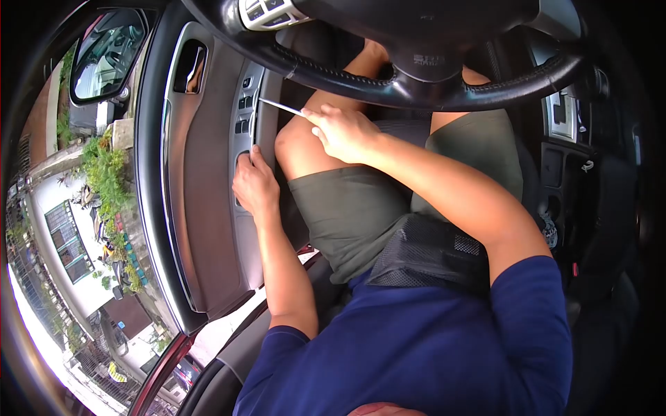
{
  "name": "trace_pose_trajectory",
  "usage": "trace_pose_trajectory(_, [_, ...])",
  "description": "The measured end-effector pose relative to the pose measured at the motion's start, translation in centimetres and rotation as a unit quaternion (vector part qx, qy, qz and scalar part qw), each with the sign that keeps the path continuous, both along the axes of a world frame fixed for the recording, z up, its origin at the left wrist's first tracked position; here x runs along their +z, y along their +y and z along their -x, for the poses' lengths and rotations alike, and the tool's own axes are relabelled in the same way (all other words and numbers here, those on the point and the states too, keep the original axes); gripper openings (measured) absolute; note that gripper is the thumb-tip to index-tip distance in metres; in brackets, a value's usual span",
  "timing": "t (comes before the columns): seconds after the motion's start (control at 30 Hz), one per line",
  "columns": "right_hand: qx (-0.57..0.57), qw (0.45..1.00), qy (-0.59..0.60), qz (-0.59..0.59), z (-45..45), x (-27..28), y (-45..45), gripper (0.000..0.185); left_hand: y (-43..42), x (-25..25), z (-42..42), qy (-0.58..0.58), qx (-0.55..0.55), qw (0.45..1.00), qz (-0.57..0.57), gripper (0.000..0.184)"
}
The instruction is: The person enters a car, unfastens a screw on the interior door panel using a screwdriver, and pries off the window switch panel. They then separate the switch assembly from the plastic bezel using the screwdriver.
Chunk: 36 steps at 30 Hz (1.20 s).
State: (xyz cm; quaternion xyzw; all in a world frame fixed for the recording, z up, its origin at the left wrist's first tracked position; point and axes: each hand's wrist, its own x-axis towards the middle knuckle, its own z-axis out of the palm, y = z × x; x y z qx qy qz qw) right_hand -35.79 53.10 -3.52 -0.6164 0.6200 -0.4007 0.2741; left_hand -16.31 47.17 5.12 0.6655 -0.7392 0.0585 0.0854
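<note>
My right hand [336, 132] is closed around one end of a thin, light-coloured tool [281, 106] above my thigh. The tool's far end reaches the edge of the window switch panel [244, 111] on the car door. Lower down, my left hand [256, 182] is at the door's pull handle recess, its fingers bent over the panel's edge and partly hidden; whether it grips the edge or a small part is unclear. A narrow bright trim strip [257, 111] runs along the panel between the two hands.
The steering wheel [409, 93] arches over my knees. To the left are the brown door panel [215, 187], the inner door handle [191, 66] and the side mirror [107, 55]. A black mesh bag [430, 256] lies on my lap. The centre console [562, 166] is at the right.
</note>
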Motion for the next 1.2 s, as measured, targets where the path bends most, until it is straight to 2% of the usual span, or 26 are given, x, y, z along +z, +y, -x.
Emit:
trace_pose_trajectory(0.1, [0.001, 0.999, -0.021, -0.040, -1.4, -2.1, 0.1, 0.053, -0.2, -0.2, -0.4, -0.007, -0.011, 1.000, 0.011, 0.046])
trace_pose_trajectory(0.23, [-0.042, 0.997, -0.057, 0.015, -2.8, -4.2, -0.1, 0.052, -0.2, -0.3, -0.4, -0.008, -0.017, 1.000, 0.016, 0.045])
trace_pose_trajectory(0.33, [-0.051, 0.998, -0.025, -0.016, -1.8, -0.6, 0.5, 0.050, -0.2, -0.3, -0.1, -0.010, -0.025, 0.999, 0.019, 0.046])
trace_pose_trajectory(0.43, [-0.066, 0.996, -0.014, 0.059, -1.2, -0.2, -1.7, 0.039, 0.0, -0.2, 0.0, -0.017, -0.009, 1.000, 0.007, 0.046])
trace_pose_trajectory(0.57, [-0.003, 1.000, -0.021, -0.023, 0.7, 5.0, -3.5, 0.024, -0.1, -0.1, 0.4, -0.014, -0.005, 1.000, -0.002, 0.046])
trace_pose_trajectory(0.67, [-0.011, 0.998, 0.028, -0.049, 0.1, 6.9, -4.0, 0.027, 0.0, 0.2, 0.5, -0.011, -0.003, 1.000, -0.010, 0.045])
trace_pose_trajectory(0.7, [-0.025, 0.996, 0.030, -0.074, -0.3, 6.9, -4.0, 0.038, 0.0, 0.2, 0.5, -0.011, -0.004, 1.000, -0.010, 0.045])
trace_pose_trajectory(0.83, [-0.073, 0.994, 0.058, -0.051, -3.0, 3.2, -4.0, 0.054, -0.4, -0.1, 0.4, -0.003, -0.025, 1.000, 0.007, 0.045])
trace_pose_trajectory(1.2, [-0.078, 0.997, 0.015, -0.004, -3.1, 0.5, -3.9, 0.050, 0.1, 0.0, 0.2, -0.015, -0.026, 0.999, 0.016, 0.045])
